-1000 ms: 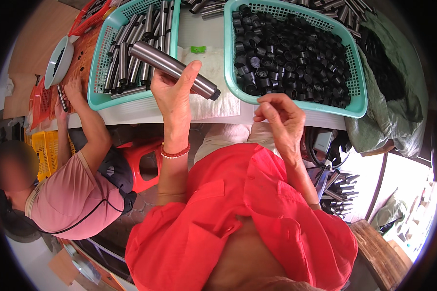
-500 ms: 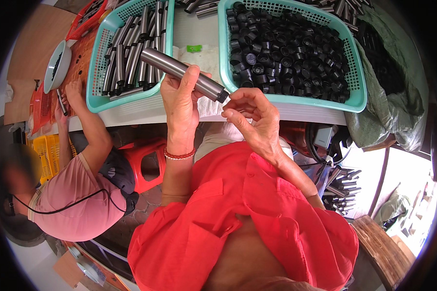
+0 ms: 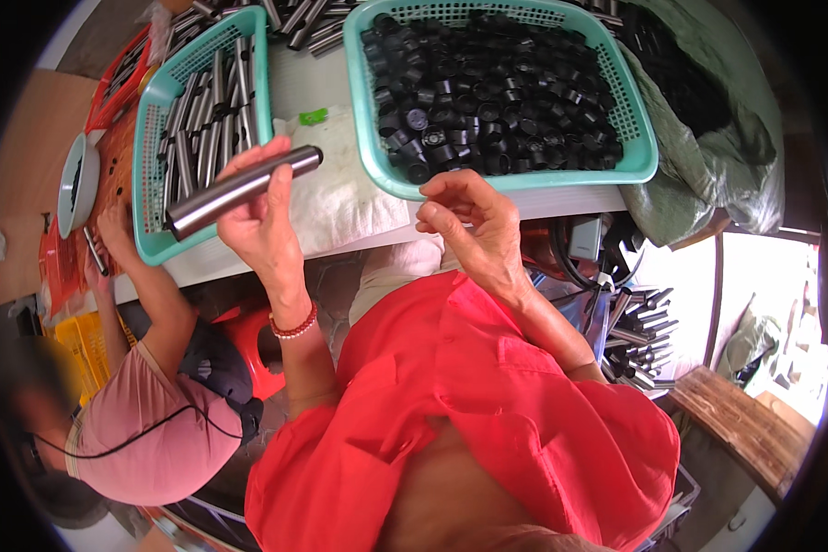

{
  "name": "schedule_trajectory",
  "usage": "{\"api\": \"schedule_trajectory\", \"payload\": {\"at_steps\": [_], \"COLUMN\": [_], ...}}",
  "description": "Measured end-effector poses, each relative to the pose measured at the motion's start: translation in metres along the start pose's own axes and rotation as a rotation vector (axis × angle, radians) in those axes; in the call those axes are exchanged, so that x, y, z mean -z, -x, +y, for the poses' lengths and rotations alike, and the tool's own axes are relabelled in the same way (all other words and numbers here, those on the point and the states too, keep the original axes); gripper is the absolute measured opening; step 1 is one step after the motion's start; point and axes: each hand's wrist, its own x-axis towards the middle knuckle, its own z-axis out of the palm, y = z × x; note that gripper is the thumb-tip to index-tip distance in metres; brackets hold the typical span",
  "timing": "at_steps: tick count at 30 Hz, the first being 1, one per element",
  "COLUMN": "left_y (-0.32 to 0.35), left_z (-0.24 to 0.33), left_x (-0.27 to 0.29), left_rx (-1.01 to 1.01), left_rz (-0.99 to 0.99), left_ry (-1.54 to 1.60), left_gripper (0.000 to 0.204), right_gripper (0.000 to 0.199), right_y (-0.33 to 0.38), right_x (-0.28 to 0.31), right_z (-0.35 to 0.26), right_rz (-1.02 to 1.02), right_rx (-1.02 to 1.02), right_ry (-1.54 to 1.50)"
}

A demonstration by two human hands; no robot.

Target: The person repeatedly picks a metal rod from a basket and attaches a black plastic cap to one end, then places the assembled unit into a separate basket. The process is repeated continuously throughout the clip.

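Observation:
My left hand [image 3: 265,219] grips a shiny metal tube [image 3: 235,190] near its black-capped right end. The tube slants down to the left, its lower end over the teal basket of metal tubes [image 3: 147,193]. My right hand [image 3: 474,230] hovers apart from the tube, fingers loosely curled with nothing seen in them, just below the front rim of the teal basket of black caps [image 3: 524,180]. A white cloth [image 3: 350,207] lies on the table between the two hands.
A co-worker in a pink shirt [image 3: 147,428] sits at the lower left, one hand [image 3: 110,230] up at the table edge. A red stool [image 3: 248,345] stands below the table. A grey-green sack [image 3: 708,166] and loose tubes [image 3: 639,322] lie at the right.
My right hand has come off the tube's capped end and pulled back to the right. My left hand has swung the tube so its far end now dips toward the left basket.

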Motion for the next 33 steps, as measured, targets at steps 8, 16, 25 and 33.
{"api": "schedule_trajectory", "payload": {"at_steps": [8,16,25,33], "left_y": [0.026,0.029,0.024,0.017], "left_z": [-0.09,-0.083,-0.095,-0.089], "left_x": [0.018,0.008,0.022,0.024], "left_rx": [0.19,0.108,0.094,0.043], "left_rz": [-0.191,-0.216,-0.28,-0.352], "left_ry": [-0.33,-0.334,-0.423,-0.45], "left_gripper": [0.023,0.021,0.022,0.027], "right_gripper": [0.01,0.019,0.031,0.038], "right_y": [-0.002,-0.107,-0.182,-0.157], "right_x": [0.046,0.14,0.158,0.123], "right_z": [-0.023,-0.032,0.004,-0.02], "right_rz": [0.183,0.234,-0.199,-0.13], "right_rx": [0.036,0.346,0.292,0.081], "right_ry": [0.119,0.911,1.434,0.616]}}
